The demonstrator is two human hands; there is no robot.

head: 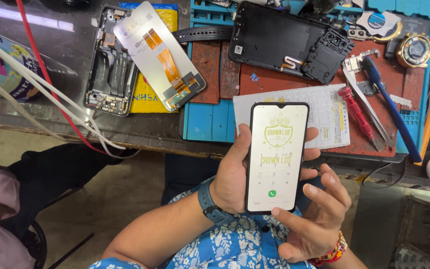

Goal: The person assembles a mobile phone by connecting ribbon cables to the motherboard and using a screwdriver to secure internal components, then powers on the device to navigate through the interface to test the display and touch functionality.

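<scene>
Glass is the weak point: the phone [276, 157] is held upright in the air, over the person's lap and nearer than the surface [150, 130] edge. The left hand [237, 177] cradles it from behind, its fingers [310, 152] curled round the right edge and its thumb on the left edge. The right hand [314, 219] is loose and half open, holding nothing, its thumb tip touching the phone's lower right corner. The screen is lit, showing a keypad with a green call button.

That grip is a one-handed pinch along slim edges, so I judge that a hard thumb press at the corner could twist the phone out and drop it to the floor.

Farther off on the surface lie an opened frame [109, 62] with a spare screen [159, 55] leaning across it, its orange flex cable exposed, and to the right a black back cover [289, 40], a red screwdriver [357, 113], tweezers [369, 107] and a blue tool [391, 112]. Setting the phone down carelessly there could scratch its screen on those tips. White and red cables [51, 94] trail off the near left edge, where a sleeve might snag them and drag parts away.
</scene>
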